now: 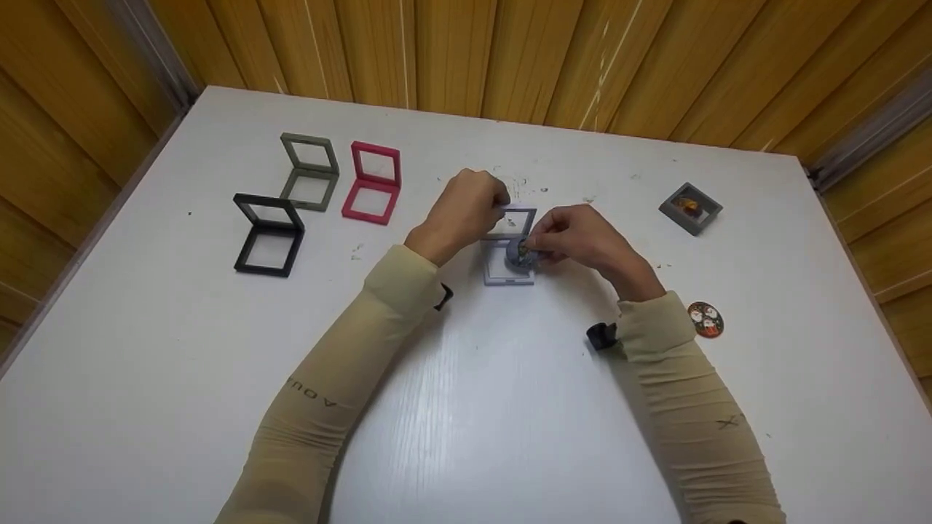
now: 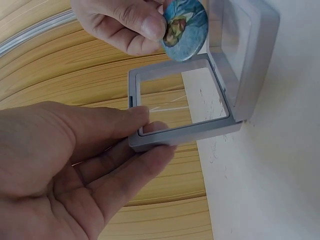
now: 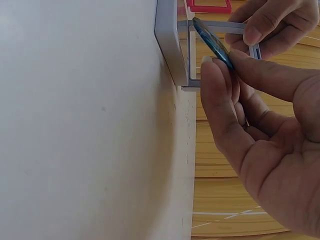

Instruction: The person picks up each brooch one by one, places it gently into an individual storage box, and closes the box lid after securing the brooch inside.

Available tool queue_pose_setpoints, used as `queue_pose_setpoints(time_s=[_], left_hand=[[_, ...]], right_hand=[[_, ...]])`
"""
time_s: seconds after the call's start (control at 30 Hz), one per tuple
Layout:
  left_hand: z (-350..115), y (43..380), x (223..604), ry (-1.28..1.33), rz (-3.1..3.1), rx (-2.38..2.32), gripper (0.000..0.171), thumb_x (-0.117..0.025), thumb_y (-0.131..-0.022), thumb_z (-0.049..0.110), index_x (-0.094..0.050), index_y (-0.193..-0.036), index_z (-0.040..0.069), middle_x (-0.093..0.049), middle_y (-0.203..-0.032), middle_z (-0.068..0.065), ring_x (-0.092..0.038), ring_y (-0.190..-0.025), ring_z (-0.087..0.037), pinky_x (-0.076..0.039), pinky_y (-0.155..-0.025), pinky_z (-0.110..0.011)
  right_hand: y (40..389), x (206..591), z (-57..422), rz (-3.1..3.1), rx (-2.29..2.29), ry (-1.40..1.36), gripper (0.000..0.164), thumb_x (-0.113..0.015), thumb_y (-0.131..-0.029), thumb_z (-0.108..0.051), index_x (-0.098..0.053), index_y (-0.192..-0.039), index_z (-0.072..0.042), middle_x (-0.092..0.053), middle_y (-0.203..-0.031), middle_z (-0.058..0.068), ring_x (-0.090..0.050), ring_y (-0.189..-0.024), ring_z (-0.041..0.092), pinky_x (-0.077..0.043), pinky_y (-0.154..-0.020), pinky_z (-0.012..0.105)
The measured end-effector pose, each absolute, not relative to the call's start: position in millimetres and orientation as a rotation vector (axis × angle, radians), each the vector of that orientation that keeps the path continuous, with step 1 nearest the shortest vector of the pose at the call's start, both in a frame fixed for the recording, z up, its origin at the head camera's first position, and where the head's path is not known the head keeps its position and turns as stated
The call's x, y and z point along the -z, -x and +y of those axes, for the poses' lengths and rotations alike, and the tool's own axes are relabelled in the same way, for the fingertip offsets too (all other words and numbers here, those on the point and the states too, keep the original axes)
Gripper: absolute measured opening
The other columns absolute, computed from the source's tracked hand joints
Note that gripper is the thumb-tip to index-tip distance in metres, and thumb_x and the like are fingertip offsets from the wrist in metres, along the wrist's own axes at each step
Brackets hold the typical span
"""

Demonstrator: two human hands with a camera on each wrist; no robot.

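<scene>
A light grey hinged display frame (image 1: 509,282) with clear film windows stands unfolded on the table, one half lying flat and the other raised. My left hand (image 1: 466,207) pinches the outer edge of the raised half between thumb and fingers; the left wrist view shows this grip on the grey frame (image 2: 187,136) closely. Between thumb and fingertips, my right hand (image 1: 582,236) holds a round blue picture badge (image 2: 190,32) by its edge. In the right wrist view the badge (image 3: 212,44) is tilted nearly edge-on, over the flat half of the frame.
Unfolded frames in olive green (image 1: 310,175), red (image 1: 370,215) and black (image 1: 261,272) stand at the left of the white table (image 1: 466,407). On the right are a closed dark grey frame (image 1: 677,216) holding an orange-yellow item and a round badge with Santa figures (image 1: 706,320).
</scene>
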State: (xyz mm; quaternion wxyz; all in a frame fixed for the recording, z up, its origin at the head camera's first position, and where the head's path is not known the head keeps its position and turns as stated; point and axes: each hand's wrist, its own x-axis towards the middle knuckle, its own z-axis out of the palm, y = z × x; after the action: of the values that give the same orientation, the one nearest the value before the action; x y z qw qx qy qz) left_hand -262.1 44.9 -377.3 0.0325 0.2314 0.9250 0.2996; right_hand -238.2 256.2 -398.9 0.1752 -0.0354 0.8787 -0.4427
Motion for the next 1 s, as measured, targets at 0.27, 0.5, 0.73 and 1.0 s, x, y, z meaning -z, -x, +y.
queue_pose_setpoints(time_s=[0.27,0.5,0.73,1.0], left_hand=[[46.2,262.7,379.1,-0.71,2.842,-0.932,0.019,-0.067,-0.104,0.004,-0.08,-0.118,0.004,-0.077,-0.112,-0.009,-0.065,-0.095,-0.019,-0.056,-0.096,-0.029],[46.7,262.8,380.7,-0.77,2.884,-0.897,0.018,-0.067,-0.104,0.004,-0.081,-0.116,0.002,-0.077,-0.112,-0.009,-0.066,-0.095,-0.019,-0.056,-0.093,-0.03],[48.2,262.6,381.9,-0.745,2.862,-0.917,0.019,-0.068,-0.104,0.006,-0.081,-0.119,0.003,-0.077,-0.113,-0.009,-0.064,-0.093,-0.018,-0.056,-0.093,-0.029],[49.1,262.2,381.3,-0.743,2.854,-0.918,0.021,-0.068,-0.105,0.007,-0.08,-0.121,0.004,-0.077,-0.116,-0.009,-0.065,-0.094,-0.019,-0.056,-0.094,-0.028]], right_hand=[[238.1,401.4,254.4,2.475,1.264,0.096,0.015,-0.076,-0.1,-0.011,-0.07,-0.105,0.003,-0.068,-0.103,0.012,-0.068,-0.085,0.017,-0.06,-0.076,0.027],[237.2,402.7,253.5,2.442,1.307,0.104,0.015,-0.076,-0.099,-0.01,-0.07,-0.101,0.003,-0.071,-0.097,0.011,-0.071,-0.077,0.016,-0.061,-0.074,0.029],[238.6,406.4,252.1,2.439,1.31,0.109,0.013,-0.077,-0.098,-0.009,-0.07,-0.1,0.002,-0.071,-0.095,0.01,-0.07,-0.077,0.017,-0.06,-0.072,0.028],[239.0,409.3,250.9,2.437,1.328,0.111,0.013,-0.078,-0.097,-0.008,-0.07,-0.099,0.002,-0.071,-0.094,0.009,-0.07,-0.075,0.016,-0.059,-0.071,0.027]])
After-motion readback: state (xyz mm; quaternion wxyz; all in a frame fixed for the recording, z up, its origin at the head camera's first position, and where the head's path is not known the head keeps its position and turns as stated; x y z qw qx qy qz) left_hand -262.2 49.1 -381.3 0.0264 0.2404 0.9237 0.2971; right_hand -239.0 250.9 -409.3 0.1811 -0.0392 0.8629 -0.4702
